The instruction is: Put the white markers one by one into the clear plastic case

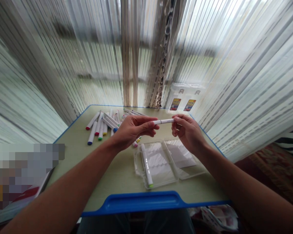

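Between my two hands a white marker [164, 121] is held level above the table. My left hand [136, 129] pinches its left end with thumb and fingers. At the other end, my right hand [187, 130] grips it between thumb and fingertips. Below them lies an opened clear plastic case [161, 162]. One white marker with a lime-green end [146, 165] rests in its left half. A pile of white markers [104, 125] with coloured ends, red, blue, green and yellow, lies to the left, partly hidden behind my left hand.
The table [117, 172] has a blue edge and a blue front tray groove [143, 200]. Another clear case with two labels [183, 99] stands at the back right, against the curtain [141, 58]. Below the front right edge sits a container of items [219, 216].
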`<state>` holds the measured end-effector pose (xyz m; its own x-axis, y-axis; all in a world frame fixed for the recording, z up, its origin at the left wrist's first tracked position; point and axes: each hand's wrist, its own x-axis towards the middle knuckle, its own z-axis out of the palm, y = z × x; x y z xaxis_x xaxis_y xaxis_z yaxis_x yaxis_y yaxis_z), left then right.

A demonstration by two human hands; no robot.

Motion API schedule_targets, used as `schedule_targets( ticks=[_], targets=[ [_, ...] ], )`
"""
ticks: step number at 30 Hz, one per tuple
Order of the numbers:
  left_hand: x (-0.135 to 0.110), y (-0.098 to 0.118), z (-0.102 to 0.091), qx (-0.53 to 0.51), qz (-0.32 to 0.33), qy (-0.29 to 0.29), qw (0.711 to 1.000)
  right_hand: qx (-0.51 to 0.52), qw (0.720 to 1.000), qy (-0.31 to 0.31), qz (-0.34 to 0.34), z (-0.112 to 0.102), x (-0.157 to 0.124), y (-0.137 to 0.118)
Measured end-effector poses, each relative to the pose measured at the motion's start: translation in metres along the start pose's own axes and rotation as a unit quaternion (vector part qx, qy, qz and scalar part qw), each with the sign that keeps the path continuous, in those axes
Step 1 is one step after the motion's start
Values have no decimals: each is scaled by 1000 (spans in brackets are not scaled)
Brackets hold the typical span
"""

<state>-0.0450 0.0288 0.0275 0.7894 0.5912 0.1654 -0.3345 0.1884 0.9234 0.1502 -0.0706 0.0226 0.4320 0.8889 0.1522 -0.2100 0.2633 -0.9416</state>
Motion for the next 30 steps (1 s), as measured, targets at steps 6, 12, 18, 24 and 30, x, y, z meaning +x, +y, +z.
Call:
schedule_targets(
  ticks=[6,12,18,24,30],
  targets=[
    [0,2,2,-4,-3,30,1000,5,1000,1,-21,0,1,1],
    [3,-2,-1,26,8,80,996,-14,999,15,-49,0,0,2],
    [3,-5,-4,57,13,65,996,-20,998,11,-58,0,1,2],
    [4,-6,-6,72,16,71,995,-45,996,0,-75,1,-1,3],
    [6,-8,-7,95,28,72,992,-62,995,-18,-79,-1,-3,6]
  ],
)
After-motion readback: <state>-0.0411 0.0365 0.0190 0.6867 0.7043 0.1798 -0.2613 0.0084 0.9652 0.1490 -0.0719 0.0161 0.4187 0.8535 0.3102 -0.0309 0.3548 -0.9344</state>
